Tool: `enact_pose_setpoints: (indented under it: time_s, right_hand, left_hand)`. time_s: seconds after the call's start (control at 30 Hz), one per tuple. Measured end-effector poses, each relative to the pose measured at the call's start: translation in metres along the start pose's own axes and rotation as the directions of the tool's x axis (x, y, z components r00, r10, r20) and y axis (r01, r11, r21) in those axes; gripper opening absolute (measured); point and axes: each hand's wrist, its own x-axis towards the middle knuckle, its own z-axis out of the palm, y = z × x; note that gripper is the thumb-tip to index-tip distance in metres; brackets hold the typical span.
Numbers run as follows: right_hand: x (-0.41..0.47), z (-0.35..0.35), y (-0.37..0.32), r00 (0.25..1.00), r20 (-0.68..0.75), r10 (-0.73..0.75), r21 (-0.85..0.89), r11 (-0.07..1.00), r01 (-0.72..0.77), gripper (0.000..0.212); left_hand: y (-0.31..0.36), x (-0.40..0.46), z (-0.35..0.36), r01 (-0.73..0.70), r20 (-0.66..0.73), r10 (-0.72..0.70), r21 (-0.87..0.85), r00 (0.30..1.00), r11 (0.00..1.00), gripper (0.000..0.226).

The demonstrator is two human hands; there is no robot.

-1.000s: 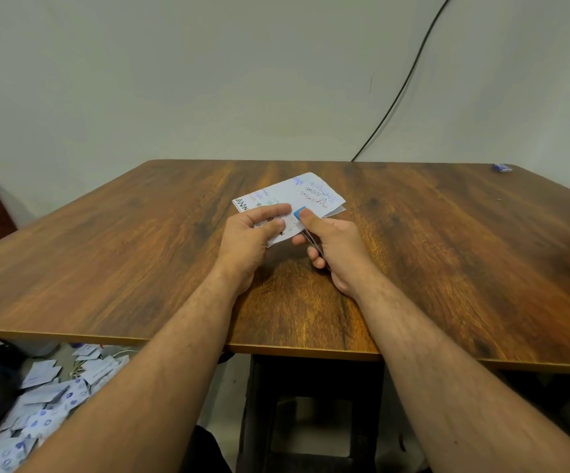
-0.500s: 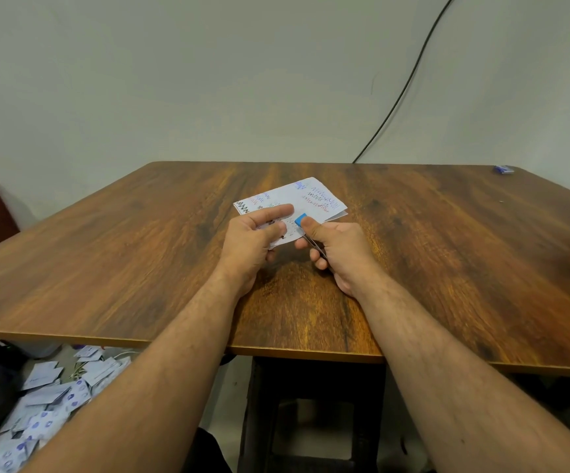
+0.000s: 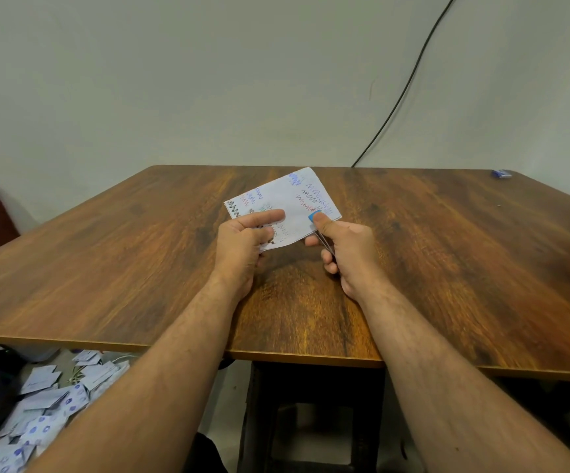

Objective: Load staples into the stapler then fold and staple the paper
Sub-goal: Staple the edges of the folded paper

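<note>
Held above the bench [image 3: 447, 268], the folded paper [image 3: 290, 203] is light and limp, so your left hand [image 3: 242, 247] pinches its near-left edge while your right hand [image 3: 348, 254] curls its fingers around the small blue-tipped stapler [image 3: 315, 217] clamped on its near-right edge.

Left hand [image 3: 242, 240] pinches the folded paper [image 3: 287, 203]; right hand [image 3: 348, 250] squeezes the stapler [image 3: 315, 216] on its edge.
</note>
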Motion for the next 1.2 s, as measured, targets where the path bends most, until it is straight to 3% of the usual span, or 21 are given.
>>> enact_pose_setpoints:
  time_s: [0.37,0.53,0.67,0.8,0.87,0.97,1.0,1.07,1.13,1.2]
  right_hand:
    - [0.003,-0.005,-0.002,0.998,-0.053,0.015,-0.054,0.998,-0.018,0.015]
    - [0.004,-0.005,-0.001,0.997,-0.064,0.03,-0.097,0.995,-0.036,0.013]
    - [0.004,-0.004,0.0,1.0,-0.003,0.004,0.042,0.999,-0.004,0.018]
    - [0.006,-0.008,0.003,0.998,0.057,0.003,0.103,0.995,-0.009,0.037]
    - [0.006,-0.008,0.003,0.998,0.062,0.012,0.054,0.998,-0.015,0.053]
    - [0.006,-0.006,0.004,0.999,-0.009,0.032,-0.006,0.999,-0.032,0.064]
    - [0.007,-0.006,0.005,0.999,-0.036,0.028,0.01,1.0,-0.028,0.063]
    - [0.01,-0.006,0.007,0.997,-0.076,0.007,0.017,1.0,-0.006,0.056]
    - [0.009,-0.006,0.008,0.999,-0.052,-0.008,-0.047,0.999,0.005,0.049]
    - [0.006,-0.004,0.008,0.999,0.021,-0.024,-0.122,0.992,0.027,0.042]
  left_hand:
    - [0.002,-0.002,0.001,0.001,0.002,-0.001,0.054,1.0,0.999,0.034]
    - [-0.006,0.002,-0.001,-0.069,-0.032,0.073,0.107,0.997,0.992,0.036]
    - [-0.003,-0.001,0.001,-0.113,-0.009,0.113,0.045,0.994,0.993,0.038]
    - [-0.006,0.003,-0.001,-0.14,0.04,0.139,0.035,0.99,0.99,0.066]
    - [-0.01,0.006,-0.004,-0.143,0.1,0.139,0.032,0.985,0.989,0.084]
    - [-0.015,0.008,-0.001,-0.193,0.087,0.181,0.159,0.98,0.968,0.1]
    - [-0.016,0.007,0.001,-0.232,0.028,0.234,0.295,0.972,0.927,0.1]
    - [-0.015,0.003,0.004,-0.283,-0.093,0.425,0.617,0.9,0.734,0.093]
    - [-0.015,0.0,0.005,-0.35,-0.019,0.577,0.779,0.816,0.52,0.09]
    - [-0.018,0.0,0.006,-0.4,0.141,0.567,0.841,0.812,0.364,0.092]
